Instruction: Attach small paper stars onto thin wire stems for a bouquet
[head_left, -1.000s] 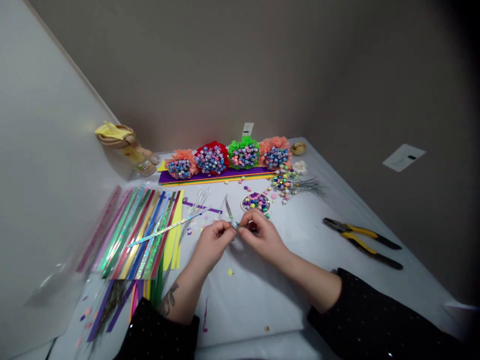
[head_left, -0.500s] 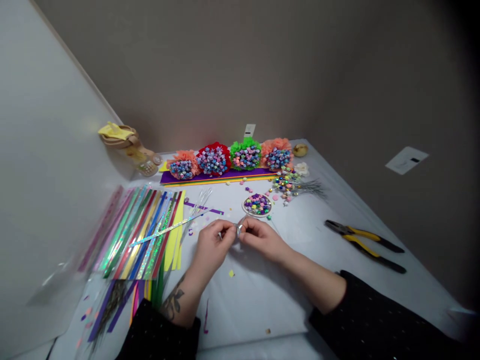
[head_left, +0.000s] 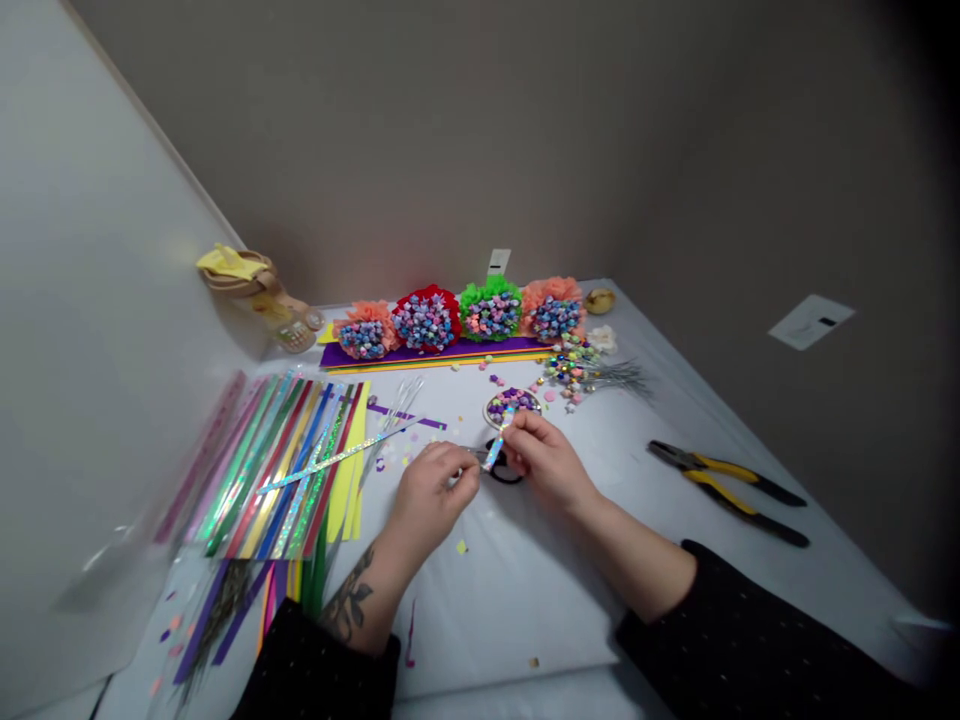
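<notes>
A short shiny holographic strip [head_left: 498, 446] is stretched between my hands above the table. My right hand [head_left: 544, 455] pinches it near its upper part, the free end standing up past the fingertips. On the other side, my left hand [head_left: 439, 485] is closed in a pinch at the strip's lower end, where a thin grey length shows; its exact hold is partly hidden. Beneath the strip lie black loops [head_left: 504, 472] that look like scissor handles, mostly covered. Just behind the right fingers is a round dish [head_left: 487, 412] of small folded paper stars.
Colourful strips [head_left: 247, 470] in a clear sleeve lie left. Tissue-paper flowers [head_left: 426, 318] filled with stars line the back. Pliers [head_left: 724, 490] with yellow-black handles lie right. Wire-stemmed stars [head_left: 574, 365] sit behind the dish, and a bottle-like object [head_left: 281, 318] stands back left.
My hands have drawn apart, the right one moving up and right. The holographic strip now shows stretched out between them, and the black loops beneath have come into view.
</notes>
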